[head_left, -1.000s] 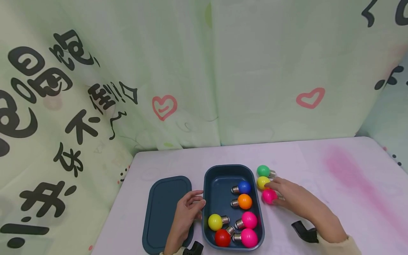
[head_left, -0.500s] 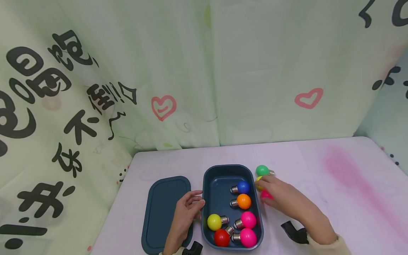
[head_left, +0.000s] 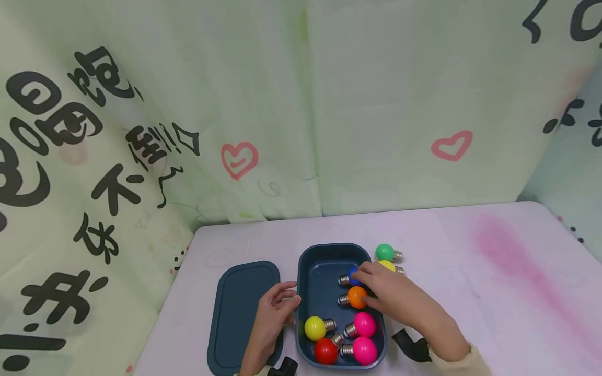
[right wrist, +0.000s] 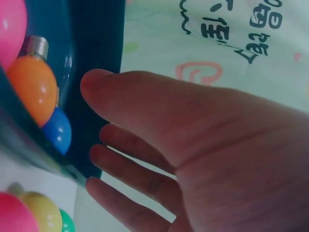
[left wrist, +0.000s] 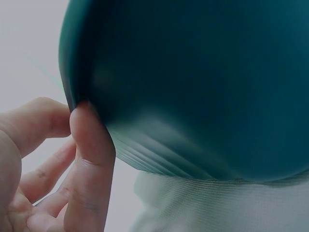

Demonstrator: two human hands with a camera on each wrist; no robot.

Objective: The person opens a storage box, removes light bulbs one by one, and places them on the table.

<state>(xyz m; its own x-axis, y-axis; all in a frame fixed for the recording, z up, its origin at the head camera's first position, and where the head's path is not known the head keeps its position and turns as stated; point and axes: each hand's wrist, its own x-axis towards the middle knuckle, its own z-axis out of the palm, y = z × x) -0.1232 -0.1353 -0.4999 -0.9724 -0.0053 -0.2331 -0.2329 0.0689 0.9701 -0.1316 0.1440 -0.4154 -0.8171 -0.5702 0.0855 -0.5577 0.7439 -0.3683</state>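
A dark blue box (head_left: 303, 261) holds several coloured light bulbs. My left hand (head_left: 275, 313) is at its left side, thumb and index finger (left wrist: 91, 130) touching the wall. My right hand (head_left: 397, 292) hovers over the box's right side, fingers apart, nothing in its grasp in the right wrist view. Nearest to its fingertips are the blue bulb (head_left: 354, 277) and the orange bulb (head_left: 356, 297). A pink bulb (right wrist: 17, 215) outside the box shows in the right wrist view; the hand hides it in the head view.
Green (head_left: 384, 252) and yellow bulbs (head_left: 387, 265) lie right of the box. Inside, at the near end, are a yellow bulb (head_left: 314, 328), a red bulb (head_left: 326, 351) and two pink bulbs (head_left: 365, 350). A dark blue lid (head_left: 242, 313) lies left. A curtain (head_left: 376, 104) hangs behind.
My right hand has moved left from the loose bulbs beside the box to over the blue and orange bulbs. The left hand stays at the box's side.
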